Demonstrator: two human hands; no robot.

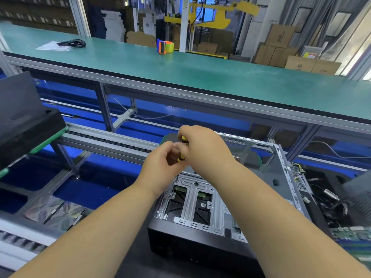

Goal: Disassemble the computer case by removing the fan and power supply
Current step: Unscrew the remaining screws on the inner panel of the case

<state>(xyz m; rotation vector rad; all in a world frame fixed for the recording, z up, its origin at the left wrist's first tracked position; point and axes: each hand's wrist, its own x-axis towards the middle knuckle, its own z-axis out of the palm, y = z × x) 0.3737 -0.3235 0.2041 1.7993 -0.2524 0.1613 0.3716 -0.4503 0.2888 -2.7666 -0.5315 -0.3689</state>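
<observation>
Both hands, right hand (197, 145) and left hand (162, 165), grasp the yellow-handled screwdriver (183, 149) upright, steadying its tip on a computer case (200, 201) screw

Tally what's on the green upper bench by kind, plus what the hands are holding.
Tape dispenser: 1
Coiled black cable: 1
Clear plastic bag under the cable: 1
Yellow-and-black screwdriver, gripped by left hand and right hand: 1
Total: 4

case (279, 177) top open, bracket (192, 199) crossing bay
</observation>
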